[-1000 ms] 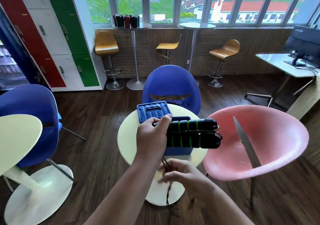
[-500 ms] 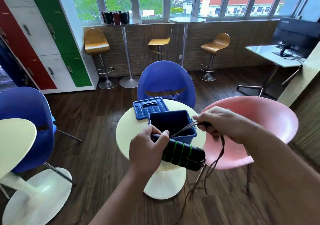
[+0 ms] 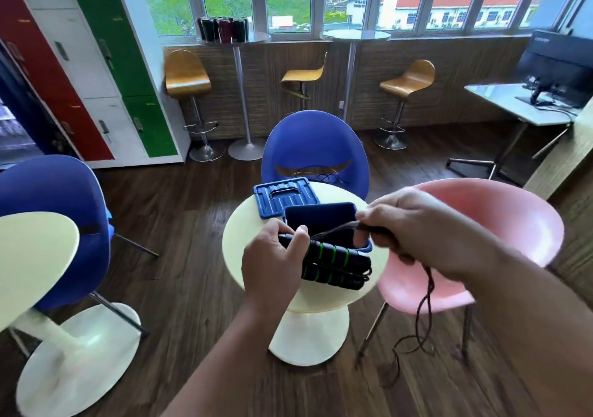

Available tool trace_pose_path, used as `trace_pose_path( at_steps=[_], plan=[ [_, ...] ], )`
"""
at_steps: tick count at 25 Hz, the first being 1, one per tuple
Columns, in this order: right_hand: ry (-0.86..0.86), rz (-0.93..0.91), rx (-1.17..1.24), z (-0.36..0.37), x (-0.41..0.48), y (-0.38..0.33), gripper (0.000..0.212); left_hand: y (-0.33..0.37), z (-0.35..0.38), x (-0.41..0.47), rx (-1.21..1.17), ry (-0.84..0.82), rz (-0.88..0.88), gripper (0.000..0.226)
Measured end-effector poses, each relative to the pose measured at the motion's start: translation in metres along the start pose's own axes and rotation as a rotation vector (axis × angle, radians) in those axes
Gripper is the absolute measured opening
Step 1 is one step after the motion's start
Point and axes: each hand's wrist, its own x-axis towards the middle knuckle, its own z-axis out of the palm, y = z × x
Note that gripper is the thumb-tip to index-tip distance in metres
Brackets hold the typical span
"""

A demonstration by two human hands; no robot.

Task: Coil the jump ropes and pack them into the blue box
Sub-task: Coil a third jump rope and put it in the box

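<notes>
Curled tight round the near ends of the two black, green-ringed foam handles (image 3: 340, 266), the left hand (image 3: 272, 266) holds them stacked as one bundle just above the front of the round table (image 3: 250, 240). Their long axis runs from that fist out to the right and slightly toward the person. The right hand (image 3: 417, 233) sits higher and further right, fingers and thumb pinching the rope (image 3: 426, 291). A short taut stretch of cord crosses from the handle ends up to this pinch, and the slack drops from under the palm in front of the pink chair (image 3: 481, 224) into a loose loop near the floor. So the free length lies wholly on the right-hand side of the bundle and below it. Any wrap has to be fed by that hand across the handles' long axis while the left hand acts as the fixed spool. The blue box (image 3: 317, 206) stands open on the table directly behind the handles, its front edge partly hidden by them, with its lid (image 3: 284, 196) flat just behind and left of it. The left hand is nearer the opening, so the packing should fall to it, but most of the cord looks unwound. The trailing loop might snag on the chair legs as it is drawn up.
</notes>
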Motion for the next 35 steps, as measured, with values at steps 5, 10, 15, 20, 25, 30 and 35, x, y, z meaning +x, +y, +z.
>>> trace_pose_path(
  at_steps=[5, 10, 15, 20, 25, 30, 35],
  plan=[
    [-0.038, -0.032, 0.366, 0.072, -0.032, 0.014, 0.026, 0.008, 0.003, 0.009, -0.023, 0.108, -0.028, 0.028],
    [-0.198, 0.135, 0.595, 0.111, -0.032, 0.057, 0.02, 0.02, 0.007, 0.006, -0.257, 0.088, -0.163, 0.033],
    [-0.327, 0.172, 0.531, 0.098, -0.011, 0.096, 0.019, 0.033, 0.001, -0.01, -0.438, -0.047, -0.321, 0.034],
    [-0.286, 0.259, 0.351, 0.044, 0.025, 0.092, 0.062, 0.033, -0.012, -0.024, -0.379, -0.171, -0.279, 0.026],
    [-0.386, -0.128, -0.676, 0.004, 0.056, 0.031, 0.02, 0.018, -0.016, -0.037, -0.169, -0.257, -0.151, 0.027],
    [-0.229, -0.105, -0.687, 0.022, 0.037, -0.009, 0.032, -0.003, -0.014, -0.024, -0.02, -0.075, -0.132, 0.03],
    [-0.153, 0.112, 0.319, 0.096, -0.006, 0.038, 0.028, -0.008, -0.014, -0.007, -0.072, 0.103, -0.139, 0.028]
  ],
)
